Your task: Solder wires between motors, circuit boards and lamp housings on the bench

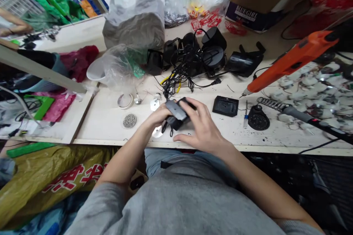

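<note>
My left hand (160, 115) is closed on a black plastic device with a cord, whose grey plate (175, 110) faces up. I cannot make out the device's exact kind. My right hand (205, 128) arches over its right side, fingertips against the black part, thumb held apart. White discs (157, 132) lie partly under the device, close to the bench edge. Right of my hands sits a black rectangular plastic shell (225, 106).
Behind my hands is a heap of black devices (190, 53) with tangled cords. An orange electric screwdriver (292, 60) hangs at right, above a soldering iron (303, 115) in its coiled holder. A dish of small metal parts (129, 120) and a tape roll (125, 101) are at left.
</note>
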`<state>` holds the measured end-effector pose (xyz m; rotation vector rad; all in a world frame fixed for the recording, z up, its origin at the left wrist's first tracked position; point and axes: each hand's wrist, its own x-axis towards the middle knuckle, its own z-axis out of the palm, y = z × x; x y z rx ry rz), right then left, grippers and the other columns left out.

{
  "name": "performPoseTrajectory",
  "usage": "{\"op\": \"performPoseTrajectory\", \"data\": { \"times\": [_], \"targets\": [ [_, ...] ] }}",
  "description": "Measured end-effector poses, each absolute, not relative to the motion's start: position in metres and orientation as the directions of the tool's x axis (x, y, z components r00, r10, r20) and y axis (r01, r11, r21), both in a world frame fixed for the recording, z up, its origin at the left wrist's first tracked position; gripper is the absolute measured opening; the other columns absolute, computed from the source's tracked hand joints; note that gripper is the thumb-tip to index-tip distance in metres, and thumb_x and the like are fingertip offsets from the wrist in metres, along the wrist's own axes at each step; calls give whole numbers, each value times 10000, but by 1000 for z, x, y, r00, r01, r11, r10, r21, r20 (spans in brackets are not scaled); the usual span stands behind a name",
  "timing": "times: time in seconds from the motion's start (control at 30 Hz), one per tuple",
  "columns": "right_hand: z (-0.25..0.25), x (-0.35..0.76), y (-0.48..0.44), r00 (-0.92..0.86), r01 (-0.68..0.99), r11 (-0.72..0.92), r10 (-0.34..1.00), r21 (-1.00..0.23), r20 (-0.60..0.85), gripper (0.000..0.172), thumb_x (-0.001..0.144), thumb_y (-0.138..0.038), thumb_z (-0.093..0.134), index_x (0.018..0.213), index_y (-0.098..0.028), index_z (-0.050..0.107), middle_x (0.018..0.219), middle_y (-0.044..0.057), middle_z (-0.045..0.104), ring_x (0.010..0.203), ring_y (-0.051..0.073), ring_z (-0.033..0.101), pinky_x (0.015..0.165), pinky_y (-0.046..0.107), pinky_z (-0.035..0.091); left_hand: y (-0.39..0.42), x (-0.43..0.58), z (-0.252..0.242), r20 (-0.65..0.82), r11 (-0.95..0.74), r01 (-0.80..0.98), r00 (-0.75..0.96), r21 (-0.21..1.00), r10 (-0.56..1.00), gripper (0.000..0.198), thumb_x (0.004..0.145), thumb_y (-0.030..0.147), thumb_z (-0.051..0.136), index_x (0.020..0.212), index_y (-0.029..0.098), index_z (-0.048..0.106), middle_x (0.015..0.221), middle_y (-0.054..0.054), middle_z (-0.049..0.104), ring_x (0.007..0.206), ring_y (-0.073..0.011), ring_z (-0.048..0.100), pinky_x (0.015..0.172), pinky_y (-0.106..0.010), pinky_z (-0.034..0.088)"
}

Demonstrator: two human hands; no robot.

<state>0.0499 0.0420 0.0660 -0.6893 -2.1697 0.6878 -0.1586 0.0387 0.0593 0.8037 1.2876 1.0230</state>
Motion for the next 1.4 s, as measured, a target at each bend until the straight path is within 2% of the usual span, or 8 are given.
{"op": "performPoseTrajectory", "data": {
  "times": [0.07, 0.2, 0.3, 0.5, 0.77, 1.13, 1.3, 1.4],
  "targets": [
    [75, 46, 41, -554, 210, 744, 625, -634, 550, 640, 914, -612, 650, 1420, -233, 555, 1349, 156, 606, 1267, 316, 592, 1078, 552, 525, 33, -180, 64, -398, 379, -227, -40, 897, 917, 296, 498, 229, 814, 780, 166, 748, 782, -45, 749, 817, -262, 715, 784, -372, 590],
    [67, 62, 61, -116, 245, 460, 888, -854, 445, 240, 1022, -400, 510, 1109, -237, 663, 1022, 83, 685, 912, 225, 701, 795, 423, 635, 20, -208, 71, -412, 355, -313, -138, 881, 901, 345, 493, 245, 813, 824, 178, 742, 773, -41, 738, 878, -296, 725, 817, -409, 605],
    [56, 72, 68, 45, 224, 360, 924, -905, 379, 226, 1007, -410, 538, 1081, -227, 650, 994, 72, 659, 848, 207, 689, 739, 396, 630, 18, -200, 69, -377, 330, -255, -165, 909, 911, 377, 489, 235, 812, 852, 162, 740, 768, -35, 721, 865, -279, 709, 839, -396, 585],
    [48, 41, 39, -488, 334, 684, 714, -648, 502, 765, 851, -664, 688, 1472, -261, 494, 1510, 182, 420, 1408, 417, 427, 1144, 665, 408, 28, -145, 56, -312, 322, 4, -235, 947, 920, 334, 473, 192, 792, 800, 173, 724, 774, -17, 692, 822, -244, 648, 851, -383, 525],
    [22, 38, 63, -335, 366, 475, 869, -800, 364, 382, 1005, -436, 496, 1321, -256, 616, 1196, 114, 629, 1076, 260, 649, 956, 461, 575, 23, -136, 53, -255, 322, 295, -245, 900, 935, 482, 453, 273, 908, 916, 209, 793, 919, -34, 712, 971, -301, 656, 985, -458, 501],
    [11, 32, 101, -330, 355, 248, 935, -901, 128, 187, 855, -226, 517, 787, -230, 692, 908, 29, 703, 909, 210, 677, 858, 355, 546, 23, -144, 44, -244, 286, 197, -213, 938, 946, 732, 440, 240, 913, 1157, 233, 768, 1185, -78, 747, 1168, -363, 653, 1111, -510, 442],
    [34, 47, 92, -309, 403, 300, 934, -865, 180, 156, 874, -214, 571, 783, -235, 695, 832, 31, 676, 837, 212, 672, 796, 364, 564, 23, -153, 44, -208, 233, 291, -113, 928, 972, 638, 555, 298, 870, 1181, 257, 751, 1114, -54, 749, 1075, -334, 668, 1054, -491, 482],
    [65, 80, 84, 10, 421, 437, 874, -795, 486, 82, 913, -265, 615, 964, -240, 675, 996, 68, 642, 974, 239, 640, 838, 394, 560, 19, -154, 44, -104, 127, 426, -77, 895, 992, 642, 604, 346, 856, 1229, 279, 721, 1155, -62, 702, 1101, -322, 644, 1049, -486, 490]
  ]
}}
